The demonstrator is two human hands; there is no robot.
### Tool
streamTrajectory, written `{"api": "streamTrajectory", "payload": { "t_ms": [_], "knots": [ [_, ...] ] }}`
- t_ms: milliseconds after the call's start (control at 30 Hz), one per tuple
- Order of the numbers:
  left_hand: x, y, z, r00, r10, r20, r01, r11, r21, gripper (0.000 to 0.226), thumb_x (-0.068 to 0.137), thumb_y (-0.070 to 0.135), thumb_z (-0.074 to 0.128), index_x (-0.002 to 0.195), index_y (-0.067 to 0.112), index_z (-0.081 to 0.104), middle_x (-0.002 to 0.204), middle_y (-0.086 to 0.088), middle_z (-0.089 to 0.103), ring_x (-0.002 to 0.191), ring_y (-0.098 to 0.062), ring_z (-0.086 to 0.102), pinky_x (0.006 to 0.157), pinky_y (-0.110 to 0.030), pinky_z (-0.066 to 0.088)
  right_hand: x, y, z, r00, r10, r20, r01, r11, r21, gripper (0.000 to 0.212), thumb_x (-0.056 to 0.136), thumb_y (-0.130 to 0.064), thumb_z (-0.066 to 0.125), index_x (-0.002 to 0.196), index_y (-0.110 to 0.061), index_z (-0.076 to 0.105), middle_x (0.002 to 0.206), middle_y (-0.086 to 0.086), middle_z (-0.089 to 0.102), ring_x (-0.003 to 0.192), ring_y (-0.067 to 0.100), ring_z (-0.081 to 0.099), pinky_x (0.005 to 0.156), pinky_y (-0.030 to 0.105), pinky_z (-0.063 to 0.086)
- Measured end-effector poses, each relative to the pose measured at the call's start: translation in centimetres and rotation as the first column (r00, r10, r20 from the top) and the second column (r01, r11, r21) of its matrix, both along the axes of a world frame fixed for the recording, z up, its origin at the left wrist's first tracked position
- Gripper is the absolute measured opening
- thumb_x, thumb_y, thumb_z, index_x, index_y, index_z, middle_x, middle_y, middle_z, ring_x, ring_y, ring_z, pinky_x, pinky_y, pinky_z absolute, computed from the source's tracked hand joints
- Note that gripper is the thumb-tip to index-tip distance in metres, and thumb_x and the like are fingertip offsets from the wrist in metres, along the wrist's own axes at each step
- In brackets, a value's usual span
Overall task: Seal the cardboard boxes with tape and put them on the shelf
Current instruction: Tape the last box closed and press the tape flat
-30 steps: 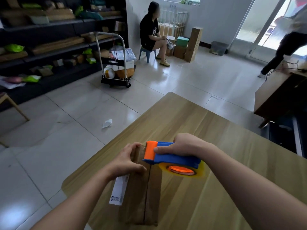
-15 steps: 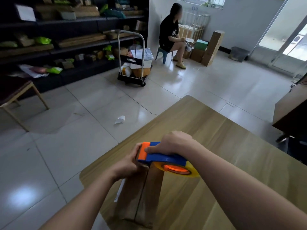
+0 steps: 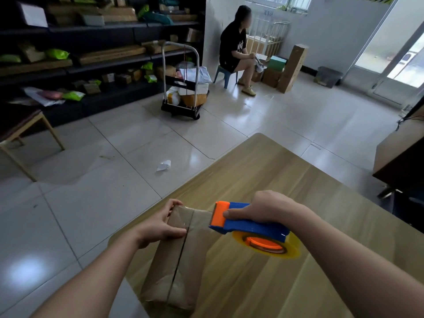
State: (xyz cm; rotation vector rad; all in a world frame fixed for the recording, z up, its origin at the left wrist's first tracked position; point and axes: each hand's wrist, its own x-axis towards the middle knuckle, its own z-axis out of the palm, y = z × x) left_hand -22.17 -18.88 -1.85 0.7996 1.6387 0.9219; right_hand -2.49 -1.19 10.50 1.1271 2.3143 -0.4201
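a long cardboard box point(image 3: 176, 260) lies on the wooden table point(image 3: 263, 180) near its left edge, its centre seam still open along most of its length. the left hand point(image 3: 160, 226) clamps the box's far end. the right hand point(image 3: 263, 206) grips a blue and orange tape dispenser point(image 3: 250, 226), held just right of that end, clear tape stretched across to the box. dark shelf point(image 3: 103, 63) stands well apart.

A cardboard box point(image 3: 179, 258) lies on the table point(image 3: 286, 184) near its 7 o'clock corner. The left hand point(image 3: 160, 226) sits on the box's far end at 10 o'clock; the tape dispenser point(image 3: 250, 228), under the right hand point(image 3: 263, 206), is at the box's 2 o'clock. A trolley point(image 3: 183, 92) stands on the floor point(image 3: 96, 180) at 12 o'clock, with shelves point(image 3: 91, 63) at 10 o'clock.
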Motion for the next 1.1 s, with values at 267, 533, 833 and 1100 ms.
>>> {"api": "streamTrajectory", "payload": {
  "t_ms": [267, 533, 833, 1100],
  "knots": [
    [0.1, 0.2, -0.1, 1.0, 0.008, 0.012, -0.008, 1.0, 0.002, 0.063, 0.078, 0.013, 0.078, 0.122, 0.037, 0.038, 0.123, -0.003, 0.046, 0.108, -0.02, 0.055, 0.077, -0.026, 0.057, 1.1, 0.6, -1.9, 0.995, -0.048, -0.088, 0.047, 0.999, -0.014, 0.09, 0.06, -0.096, 0.045, 0.088, -0.014, 0.068, 0.075, 0.001, 0.065, 0.065, 0.014, 0.061, 0.066, 0.026, 0.05],
    [0.1, 0.1, -0.1, 1.0, 0.004, 0.012, -0.004, 1.0, 0.007, 0.067, 0.078, 0.011, 0.078, 0.125, 0.034, 0.037, 0.123, -0.005, 0.047, 0.109, -0.021, 0.055, 0.08, -0.026, 0.055, 1.9, 0.7, -3.9, 0.991, -0.093, -0.093, 0.092, 0.996, -0.015, 0.082, 0.061, -0.095, 0.046, 0.077, -0.016, 0.06, 0.072, -0.001, 0.062, 0.063, 0.014, 0.059, 0.06, 0.025, 0.044],
    [0.0, 0.2, 0.0, 1.0, -0.019, 0.013, 0.019, 1.0, -0.013, 0.075, 0.077, 0.013, 0.078, 0.134, 0.032, 0.032, 0.125, -0.002, 0.046, 0.111, -0.017, 0.054, 0.082, -0.025, 0.055, 2.1, 0.9, -5.9, 0.986, -0.135, -0.102, 0.127, 0.988, -0.084, 0.079, 0.063, -0.093, 0.048, 0.075, -0.016, 0.059, 0.073, -0.001, 0.061, 0.064, 0.013, 0.057, 0.059, 0.025, 0.042],
    [0.8, 0.3, 0.6, 0.921, -0.204, -0.331, 0.161, 0.975, -0.154, 0.105, 0.087, 0.034, 0.068, 0.149, 0.038, -0.016, 0.156, 0.015, -0.009, 0.146, -0.014, 0.005, 0.119, -0.038, 0.017, 1.7, 0.8, -6.6, 0.986, -0.137, -0.091, 0.126, 0.985, -0.114, 0.079, 0.064, -0.092, 0.049, 0.079, -0.016, 0.058, 0.076, 0.001, 0.062, 0.067, 0.015, 0.061, 0.062, 0.025, 0.046]
  ]
}}
